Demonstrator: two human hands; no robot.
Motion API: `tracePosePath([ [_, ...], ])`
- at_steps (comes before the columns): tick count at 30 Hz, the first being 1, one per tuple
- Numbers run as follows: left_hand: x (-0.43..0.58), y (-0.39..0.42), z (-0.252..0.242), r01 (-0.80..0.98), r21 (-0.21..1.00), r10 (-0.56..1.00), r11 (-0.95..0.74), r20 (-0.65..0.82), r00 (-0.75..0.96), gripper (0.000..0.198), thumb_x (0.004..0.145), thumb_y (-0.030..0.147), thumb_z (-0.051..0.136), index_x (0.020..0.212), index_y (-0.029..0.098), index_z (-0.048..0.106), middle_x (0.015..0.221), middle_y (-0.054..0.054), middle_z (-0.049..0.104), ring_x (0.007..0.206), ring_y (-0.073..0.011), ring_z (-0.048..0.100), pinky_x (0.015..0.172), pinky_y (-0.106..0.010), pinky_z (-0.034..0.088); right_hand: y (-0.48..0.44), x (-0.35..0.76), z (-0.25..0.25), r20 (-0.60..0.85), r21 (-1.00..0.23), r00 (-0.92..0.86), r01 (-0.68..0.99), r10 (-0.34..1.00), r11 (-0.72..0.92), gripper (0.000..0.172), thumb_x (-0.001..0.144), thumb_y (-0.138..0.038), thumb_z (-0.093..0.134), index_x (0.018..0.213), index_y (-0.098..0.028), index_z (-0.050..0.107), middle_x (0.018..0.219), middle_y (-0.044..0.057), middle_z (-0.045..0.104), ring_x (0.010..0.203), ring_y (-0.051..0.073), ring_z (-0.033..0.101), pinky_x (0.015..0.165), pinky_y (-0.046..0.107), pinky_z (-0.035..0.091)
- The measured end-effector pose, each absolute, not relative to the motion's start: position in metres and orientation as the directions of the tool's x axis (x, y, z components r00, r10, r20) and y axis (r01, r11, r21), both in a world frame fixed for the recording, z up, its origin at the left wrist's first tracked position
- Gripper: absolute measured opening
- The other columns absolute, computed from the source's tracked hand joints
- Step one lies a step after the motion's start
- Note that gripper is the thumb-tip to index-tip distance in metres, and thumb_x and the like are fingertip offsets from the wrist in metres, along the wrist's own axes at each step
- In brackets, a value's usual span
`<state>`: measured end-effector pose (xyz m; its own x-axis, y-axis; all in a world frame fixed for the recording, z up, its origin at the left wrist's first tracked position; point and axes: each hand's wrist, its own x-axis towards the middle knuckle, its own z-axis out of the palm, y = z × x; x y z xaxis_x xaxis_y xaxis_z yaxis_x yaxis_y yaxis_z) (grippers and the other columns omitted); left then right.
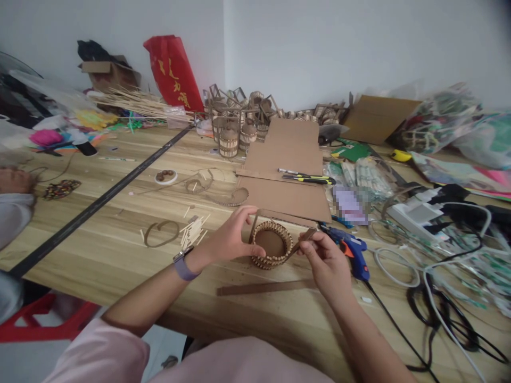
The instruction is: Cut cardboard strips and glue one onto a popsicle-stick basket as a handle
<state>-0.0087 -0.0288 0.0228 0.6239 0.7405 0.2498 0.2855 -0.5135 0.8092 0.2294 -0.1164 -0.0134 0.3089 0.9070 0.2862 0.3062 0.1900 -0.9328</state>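
A small round basket point(273, 244) of short sticks with a brown base stands on the table in front of me. My left hand point(239, 236) is at its left side, thumb and fingers spread apart, the thumb at the rim. My right hand point(322, 255) pinches a brown strip point(297, 246) that runs to the basket's right side. Another brown strip point(259, 288) lies flat nearer to me. Just right of my right hand rests a blue glue gun point(356, 255). Loose sticks point(194, 232) and a curled strip point(162, 234) lie to the left.
Cardboard sheets point(291, 154) carry a cutter point(309, 179). Finished baskets point(229, 142) stand behind. Cables point(435, 298) and a power strip point(419, 215) lie right. A white dish point(165, 177) holds brown pieces. Another person's hand point(16, 181) is at the left edge.
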Motion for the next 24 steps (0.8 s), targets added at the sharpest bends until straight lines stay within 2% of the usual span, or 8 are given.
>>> tracePosePath([
  [2, -0.012, -0.033, 0.011, 0.25, 0.711, 0.691, -0.658, 0.436, 0.576, 0.098, 0.069, 0.075, 0.072, 0.14, 0.018, 0.037, 0.139, -0.02, 0.046, 0.114, -0.028, 0.055, 0.09, -0.041, 0.05, -0.117, 0.23, -0.014, 0.284, -0.933, 0.312, 0.307, 0.907, 0.187, 0.027, 0.084, -0.049, 0.068, 0.087, -0.023, 0.064, 0.07, 0.001, 0.064, 0.06, 0.016, 0.057, 0.056, 0.029, 0.046],
  [3, -0.014, -0.037, 0.006, 0.254, 0.636, 0.658, -0.728, 0.546, 0.519, 0.092, 0.073, 0.074, 0.07, 0.138, 0.018, 0.037, 0.137, -0.021, 0.046, 0.118, -0.0288, 0.054, 0.091, -0.042, 0.051, -0.117, 0.23, -0.014, 0.282, -0.933, 0.313, 0.308, 0.907, 0.185, 0.027, 0.084, -0.049, 0.068, 0.088, -0.023, 0.064, 0.07, 0.001, 0.064, 0.06, 0.015, 0.057, 0.056, 0.029, 0.046],
  [6, -0.017, -0.054, 0.0, 0.373, 0.364, 0.502, -0.854, 0.766, 0.402, 0.047, 0.093, 0.052, 0.062, 0.124, 0.019, 0.048, 0.113, -0.011, 0.059, 0.108, -0.0226, 0.06, 0.088, -0.036, 0.054, -0.117, 0.232, -0.015, 0.281, -0.933, 0.311, 0.311, 0.908, 0.182, 0.027, 0.084, -0.049, 0.068, 0.089, -0.023, 0.064, 0.07, 0.0, 0.064, 0.06, 0.015, 0.057, 0.057, 0.029, 0.047],
  [8, -0.015, -0.067, 0.003, 0.386, 0.175, 0.376, -0.906, 0.754, 0.539, 0.031, 0.099, 0.042, 0.056, 0.119, 0.019, 0.052, 0.107, -0.009, 0.064, 0.1, -0.0192, 0.065, 0.084, -0.032, 0.055, -0.116, 0.232, -0.015, 0.282, -0.932, 0.305, 0.312, 0.909, 0.184, 0.026, 0.084, -0.048, 0.068, 0.089, -0.023, 0.065, 0.07, 0.0, 0.064, 0.06, 0.015, 0.057, 0.056, 0.029, 0.047],
  [10, -0.009, -0.076, 0.008, 0.393, 0.075, 0.344, -0.916, 0.652, 0.676, 0.031, 0.102, 0.038, 0.051, 0.122, 0.015, 0.053, 0.112, -0.011, 0.068, 0.098, -0.0201, 0.068, 0.079, -0.031, 0.056, -0.116, 0.232, -0.015, 0.285, -0.931, 0.3, 0.314, 0.91, 0.188, 0.025, 0.084, -0.048, 0.067, 0.089, -0.023, 0.064, 0.07, 0.001, 0.064, 0.06, 0.016, 0.057, 0.056, 0.029, 0.047],
  [15, 0.008, -0.082, 0.016, 0.473, 0.175, 0.503, -0.863, 0.377, 0.778, 0.021, 0.103, 0.026, 0.046, 0.099, 0.015, 0.063, 0.091, -0.004, 0.069, 0.077, -0.0182, 0.068, 0.066, -0.029, 0.053, -0.116, 0.232, -0.016, 0.295, -0.927, 0.3, 0.32, 0.907, 0.195, 0.025, 0.085, -0.047, 0.066, 0.09, -0.023, 0.063, 0.07, 0.0, 0.064, 0.06, 0.015, 0.057, 0.056, 0.029, 0.047],
  [20, 0.001, -0.089, 0.029, 0.382, 0.421, 0.549, -0.823, 0.414, 0.726, 0.019, 0.103, 0.027, 0.049, 0.095, 0.016, 0.063, 0.089, -0.003, 0.069, 0.081, -0.0154, 0.067, 0.073, -0.026, 0.052, -0.116, 0.233, -0.017, 0.298, -0.927, 0.307, 0.318, 0.904, 0.198, 0.027, 0.084, -0.048, 0.067, 0.09, -0.022, 0.063, 0.071, 0.0, 0.065, 0.06, 0.016, 0.059, 0.058, 0.03, 0.049],
  [24, -0.023, -0.108, 0.045, 0.281, 0.53, 0.518, -0.8, 0.375, 0.769, 0.012, 0.102, 0.028, 0.051, 0.1, 0.02, 0.061, 0.094, -0.001, 0.069, 0.085, -0.0126, 0.066, 0.077, -0.021, 0.051, -0.115, 0.233, -0.017, 0.295, -0.929, 0.316, 0.315, 0.902, 0.194, 0.027, 0.085, -0.049, 0.066, 0.09, -0.023, 0.062, 0.069, 0.0, 0.063, 0.06, 0.015, 0.058, 0.057, 0.029, 0.048],
])
